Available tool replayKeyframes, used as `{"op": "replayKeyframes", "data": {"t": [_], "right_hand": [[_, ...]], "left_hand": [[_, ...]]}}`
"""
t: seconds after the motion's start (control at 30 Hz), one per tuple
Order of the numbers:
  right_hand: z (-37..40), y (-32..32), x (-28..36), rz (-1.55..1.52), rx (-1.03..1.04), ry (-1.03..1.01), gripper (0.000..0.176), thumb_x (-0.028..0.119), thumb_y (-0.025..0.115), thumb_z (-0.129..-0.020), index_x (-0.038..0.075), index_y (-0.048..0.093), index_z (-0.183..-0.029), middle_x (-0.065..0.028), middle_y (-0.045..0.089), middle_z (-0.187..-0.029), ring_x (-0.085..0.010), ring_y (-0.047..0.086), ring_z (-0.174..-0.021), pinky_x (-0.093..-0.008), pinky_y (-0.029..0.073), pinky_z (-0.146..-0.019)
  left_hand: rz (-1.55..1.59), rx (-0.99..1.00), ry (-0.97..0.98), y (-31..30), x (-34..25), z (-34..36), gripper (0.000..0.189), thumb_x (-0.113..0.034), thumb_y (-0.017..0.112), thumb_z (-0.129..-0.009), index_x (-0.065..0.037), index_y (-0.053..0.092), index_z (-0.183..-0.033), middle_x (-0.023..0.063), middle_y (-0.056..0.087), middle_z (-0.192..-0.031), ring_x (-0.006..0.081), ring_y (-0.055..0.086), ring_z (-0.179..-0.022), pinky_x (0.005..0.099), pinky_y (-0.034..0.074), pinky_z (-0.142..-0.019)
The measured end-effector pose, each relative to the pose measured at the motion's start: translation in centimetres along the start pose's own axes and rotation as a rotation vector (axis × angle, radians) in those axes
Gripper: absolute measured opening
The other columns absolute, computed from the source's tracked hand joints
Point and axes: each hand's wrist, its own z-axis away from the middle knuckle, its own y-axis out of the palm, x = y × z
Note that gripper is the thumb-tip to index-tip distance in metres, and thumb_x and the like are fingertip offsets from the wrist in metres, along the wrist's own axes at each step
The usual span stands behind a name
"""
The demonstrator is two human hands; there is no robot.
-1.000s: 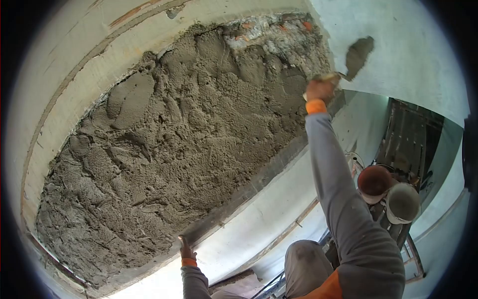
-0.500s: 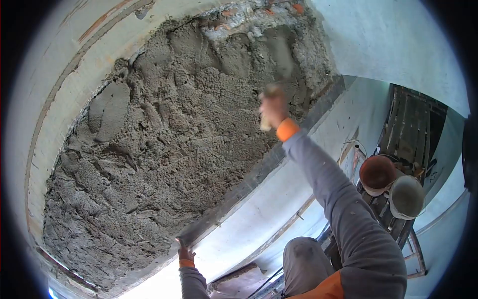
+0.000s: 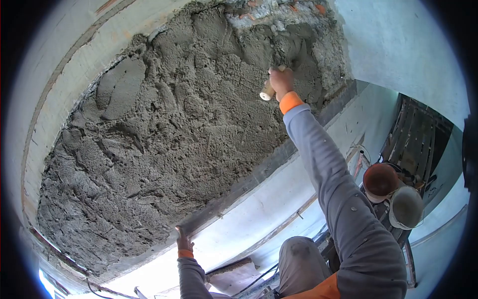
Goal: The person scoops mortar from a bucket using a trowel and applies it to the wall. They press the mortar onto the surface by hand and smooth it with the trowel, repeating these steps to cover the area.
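Note:
My right hand [image 3: 282, 81] is closed around the pale, round-ended handle of a trowel [image 3: 267, 92]. It is held against the upper right part of a large patch of rough grey mortar [image 3: 199, 114]; the blade is hard to make out against the mortar. Lower down, my left hand [image 3: 184, 242] rests at the long grey edge strip [image 3: 239, 187] bordering the patch. Its fingers are apart, one stretched up to the strip, and I see nothing held in it. Smoother smears of mortar [image 3: 119, 89] show at the upper left.
Exposed rough masonry [image 3: 264, 15] borders the mortar at the top. To the right, a reddish bucket [image 3: 381, 180] and a whitish bucket [image 3: 406, 208] stand on a plank platform [image 3: 411, 132]. My bent knee [image 3: 299, 259] is at the bottom, beside pale wall.
My right hand, blurred before, shows sharply now, a little higher on the patch, its trowel handle tilted lower left. The view has shifted slightly; my left hand stays at the edge strip.

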Motion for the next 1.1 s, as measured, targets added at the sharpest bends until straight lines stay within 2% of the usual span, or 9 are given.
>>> {"op": "replayKeyframes", "data": {"t": [0.4,0.53,0.63,0.7,0.73,0.83,0.97,1.07,1.1], "right_hand": [[4.9,-1.4,6.0,-0.555,0.233,0.295,0.012,0.014,0.058,-0.079,0.004,0.052,-0.083,-0.0073,0.053,-0.071,-0.0203,0.056,-0.057,-0.0349,0.048,-0.05],[5.0,-4.2,8.7,-0.87,0.607,0.4,0.013,0.014,0.055,-0.082,0.001,0.054,-0.085,-0.0062,0.056,-0.071,-0.0154,0.058,-0.061,-0.0274,0.052,-0.05],[6.2,-5.7,12.8,-1.084,0.69,0.49,0.011,0.013,0.059,-0.078,0.005,0.052,-0.081,-0.004,0.053,-0.069,-0.0145,0.054,-0.054,-0.0273,0.048,-0.047],[6.4,-6.1,14.4,-0.998,0.626,0.342,0.011,0.013,0.059,-0.079,0.006,0.051,-0.08,-0.0049,0.052,-0.071,-0.015,0.054,-0.053,-0.0284,0.047,-0.046],[6.6,-6.3,14.4,-0.916,0.631,0.143,0.017,0.013,0.056,-0.082,-0.001,0.052,-0.093,-0.0054,0.052,-0.074,-0.0164,0.057,-0.063,-0.03,0.05,-0.051],[9.3,-4.0,16.7,-0.516,0.167,-0.16,0.018,0.012,0.059,-0.08,0.002,0.049,-0.092,-0.0046,0.05,-0.073,-0.0162,0.055,-0.059,-0.0301,0.047,-0.048],[0.1,-2.0,9.7,-0.027,-0.398,-0.618,0.021,0.015,0.061,-0.077,0.0,0.051,-0.088,-0.012,0.058,-0.072,-0.0248,0.058,-0.055,-0.0393,0.049,-0.053],[-1.3,-1.7,4.9,0.644,-0.689,-0.648,0.024,0.019,0.059,-0.076,-0.004,0.055,-0.081,-0.0201,0.063,-0.075,-0.0331,0.062,-0.062,-0.0437,0.05,-0.06],[1.3,-1.9,5.2,0.756,-0.339,-0.378,0.027,0.023,0.058,-0.076,-0.004,0.06,-0.075,-0.0237,0.064,-0.081,-0.037,0.064,-0.072,-0.0436,0.051,-0.066]], "left_hand": [[-0.003,-0.016,0.006,0.4,-0.2,0.4,0.123,-0.084,0.049,-0.059,-0.002,0.009,-0.141,0.0161,0.018,-0.147,0.0416,0.016,-0.134,0.0632,0.014,-0.102],[-0.03,-0.023,0.027,0.3,0.3,-0.5,0.117,-0.085,0.045,-0.063,-0.002,0.016,-0.141,0.0164,0.025,-0.144,0.0395,0.019,-0.133,0.0648,0.019,-0.099],[-0.034,-0.041,0.027,0.1,0.6,-1.1,0.118,-0.085,0.045,-0.062,-0.001,0.018,-0.14,0.0164,0.028,-0.142,0.0385,0.023,-0.131,0.064,0.021,-0.098],[-0.029,-0.043,0.013,-0.1,0.7,-1.1,0.119,-0.085,0.046,-0.061,0.0,0.016,-0.139,0.0171,0.027,-0.142,0.0391,0.022,-0.132,0.0632,0.019,-0.1],[-0.025,-0.038,0.0,-0.1,0.6,-1.0,0.121,-0.085,0.047,-0.061,0.0,0.013,-0.139,0.0179,0.025,-0.144,0.04,0.02,-0.133,0.0629,0.017,-0.101],[-0.032,-0.039,-0.013,0.0,0.2,-0.8,0.122,-0.085,0.048,-0.06,0.001,0.011,-0.139,0.019,0.024,-0.144,0.0401,0.021,-0.133,0.0627,0.016,-0.102],[-0.043,-0.073,0.003,0.4,0.0,-0.3,0.122,-0.085,0.045,-0.061,0.002,0.012,-0.139,0.0192,0.027,-0.143,0.0391,0.025,-0.132,0.0625,0.02,-0.101],[-0.063,-0.079,-0.002,0.3,0.2,-0.7,0.121,-0.086,0.043,-0.062,0.002,0.014,-0.139,0.0191,0.029,-0.142,0.0396,0.028,-0.129,0.0623,0.023,-0.1],[-0.081,-0.086,0.005,0.2,0.4,-0.9,0.12,-0.086,0.043,-0.062,0.003,0.019,-0.137,0.0184,0.031,-0.14,0.0382,0.032,-0.126,0.0598,0.028,-0.096]]}}
